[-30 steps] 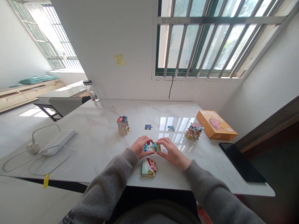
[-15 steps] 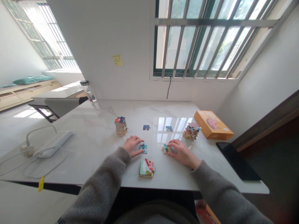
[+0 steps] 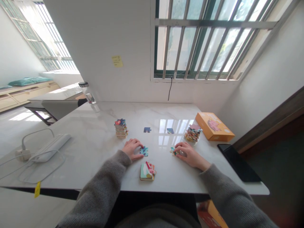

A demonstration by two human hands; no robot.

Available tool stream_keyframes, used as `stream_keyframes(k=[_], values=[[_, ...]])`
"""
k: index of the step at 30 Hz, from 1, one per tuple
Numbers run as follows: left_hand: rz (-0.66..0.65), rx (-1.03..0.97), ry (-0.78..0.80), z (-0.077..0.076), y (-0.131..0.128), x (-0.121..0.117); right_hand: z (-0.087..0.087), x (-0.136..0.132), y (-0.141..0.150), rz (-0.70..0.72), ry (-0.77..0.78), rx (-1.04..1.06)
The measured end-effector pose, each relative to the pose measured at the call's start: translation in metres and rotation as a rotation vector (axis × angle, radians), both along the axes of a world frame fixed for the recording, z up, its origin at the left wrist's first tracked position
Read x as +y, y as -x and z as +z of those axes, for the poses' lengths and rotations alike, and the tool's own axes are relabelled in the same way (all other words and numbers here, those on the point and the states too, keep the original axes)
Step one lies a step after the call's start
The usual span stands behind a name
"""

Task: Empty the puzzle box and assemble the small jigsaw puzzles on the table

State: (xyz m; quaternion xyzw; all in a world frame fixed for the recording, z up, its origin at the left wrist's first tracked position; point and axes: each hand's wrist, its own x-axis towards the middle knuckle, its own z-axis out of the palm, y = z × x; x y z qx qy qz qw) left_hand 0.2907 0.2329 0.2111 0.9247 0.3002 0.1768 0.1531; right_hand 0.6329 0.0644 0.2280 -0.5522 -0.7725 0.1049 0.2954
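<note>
My left hand rests on the white table with thumb and fingers closed around the left side of a blue puzzle piece. Over on the right, the fingers of my right hand pinch a teal and yellow puzzle piece, partly covering it. Nearer to me lies a short pile of larger puzzle pieces, with a pink and red one on top. Beyond my hands, two dark blue pieces lie flat and apart, a left piece and a right piece.
A tall stack of puzzle pieces stands at left, and an uneven stack at right. Behind the latter are an orange box and a black phone. A power strip with cables and a glass bottle occupy the left side.
My right hand has slid to the right with its puzzle piece, widening the gap between the two held pieces. My left hand stays about where it was; the view has shifted slightly.
</note>
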Motion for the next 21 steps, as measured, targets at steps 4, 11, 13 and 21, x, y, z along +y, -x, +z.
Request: stream_keyframes(k=[4,11,13,21], values=[[0.003,0.004,0.0,0.001,-0.001,-0.001,-0.001,-0.001,0.002,-0.009,0.005,-0.018],[0.019,0.028,-0.013,0.003,-0.001,-0.004,0.001,-0.002,0.011,-0.1,-0.099,0.053],[0.02,0.026,-0.017,0.003,-0.002,-0.004,0.003,-0.002,0.014,-0.116,-0.15,0.04],[0.024,0.001,-0.033,0.0,-0.002,-0.004,0.015,-0.022,0.072,0.139,-0.077,-0.041]])
